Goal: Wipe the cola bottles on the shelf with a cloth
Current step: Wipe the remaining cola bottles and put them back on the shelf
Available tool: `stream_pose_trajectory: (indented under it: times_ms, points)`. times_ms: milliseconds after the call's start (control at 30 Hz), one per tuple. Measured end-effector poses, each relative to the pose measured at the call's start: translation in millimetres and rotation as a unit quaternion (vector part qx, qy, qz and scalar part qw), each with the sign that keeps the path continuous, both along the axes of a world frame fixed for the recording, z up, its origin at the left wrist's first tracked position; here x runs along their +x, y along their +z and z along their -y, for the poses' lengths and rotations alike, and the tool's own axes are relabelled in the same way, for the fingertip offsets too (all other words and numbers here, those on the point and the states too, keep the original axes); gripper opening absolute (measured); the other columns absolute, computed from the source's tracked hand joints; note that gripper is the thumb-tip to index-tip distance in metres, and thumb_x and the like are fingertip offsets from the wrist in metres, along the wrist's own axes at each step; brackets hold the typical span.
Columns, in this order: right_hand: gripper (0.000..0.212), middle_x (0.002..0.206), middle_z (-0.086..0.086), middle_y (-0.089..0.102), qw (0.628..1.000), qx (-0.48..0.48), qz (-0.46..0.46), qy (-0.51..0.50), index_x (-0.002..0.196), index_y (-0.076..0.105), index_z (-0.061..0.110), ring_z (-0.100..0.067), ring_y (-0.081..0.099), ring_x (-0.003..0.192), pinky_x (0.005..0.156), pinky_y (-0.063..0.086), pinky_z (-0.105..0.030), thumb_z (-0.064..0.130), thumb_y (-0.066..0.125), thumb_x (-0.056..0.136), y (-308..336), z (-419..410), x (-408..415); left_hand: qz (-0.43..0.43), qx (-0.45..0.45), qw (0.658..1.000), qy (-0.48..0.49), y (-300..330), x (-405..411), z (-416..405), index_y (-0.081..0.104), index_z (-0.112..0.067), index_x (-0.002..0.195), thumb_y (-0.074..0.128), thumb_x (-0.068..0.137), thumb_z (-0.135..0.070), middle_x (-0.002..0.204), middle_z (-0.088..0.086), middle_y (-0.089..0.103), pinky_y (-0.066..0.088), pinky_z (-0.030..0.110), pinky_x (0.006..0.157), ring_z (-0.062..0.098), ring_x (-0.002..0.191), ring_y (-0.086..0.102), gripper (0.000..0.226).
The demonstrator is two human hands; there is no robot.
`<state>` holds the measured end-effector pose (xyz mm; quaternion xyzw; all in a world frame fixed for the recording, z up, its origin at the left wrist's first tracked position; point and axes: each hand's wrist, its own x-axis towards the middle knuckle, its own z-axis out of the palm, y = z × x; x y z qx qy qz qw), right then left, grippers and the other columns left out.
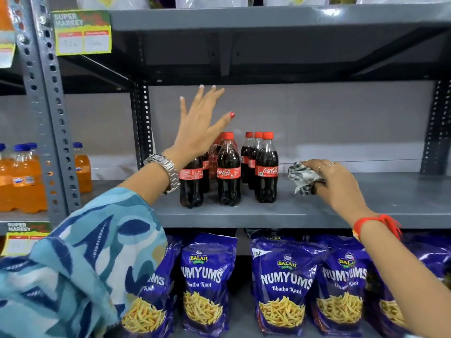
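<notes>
Nearest us, our right hand (338,185) bunches the cloth (303,179) on the shelf (366,206), probably ready to wipe. Beyond, our left hand (200,123) hovers with fingers spread, empty, above the cola bottles (228,169), likely to steady one.

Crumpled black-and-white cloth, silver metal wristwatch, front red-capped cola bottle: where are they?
Crumpled black-and-white cloth (302,178), head view, on its bunched folds.
Silver metal wristwatch (168,168), head view, on its band.
Front red-capped cola bottle (228,172), head view, on its red label.
</notes>
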<state>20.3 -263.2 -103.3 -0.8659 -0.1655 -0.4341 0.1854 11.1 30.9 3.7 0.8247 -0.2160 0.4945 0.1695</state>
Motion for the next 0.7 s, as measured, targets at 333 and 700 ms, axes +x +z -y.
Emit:
stream_pose_trajectory:
  times_ms: [333,700]
  points:
    - [0.069,0.120,-0.010,0.065,0.987,-0.065,-0.123,-0.082,0.124,0.060,0.024,-0.035,0.055,0.113,0.103,0.035,-0.050,-0.015,0.048,0.068,-12.4,7.3,14.2,-0.103,-0.031,0.994,0.029,-4.1,-5.3,-45.6,0.025,-0.018,0.143,0.042,0.091,-0.047,0.152,0.005,0.026,0.005,0.049,0.116,0.022,0.143,0.017,0.063]
    - [0.043,0.103,-0.011,0.066,0.986,0.134,0.087,0.038,0.115,0.060,0.013,-0.030,0.057,0.097,0.086,0.044,-0.038,0.014,0.055,0.072,18.7,-49.4,-12.2,-0.238,-0.107,0.965,0.009,-5.1,-4.0,-59.9,0.064,-0.003,0.100,0.074,0.073,-0.024,0.083,0.016,0.073,0.056,0.040,0.079,0.027,0.081,0.070,0.036]
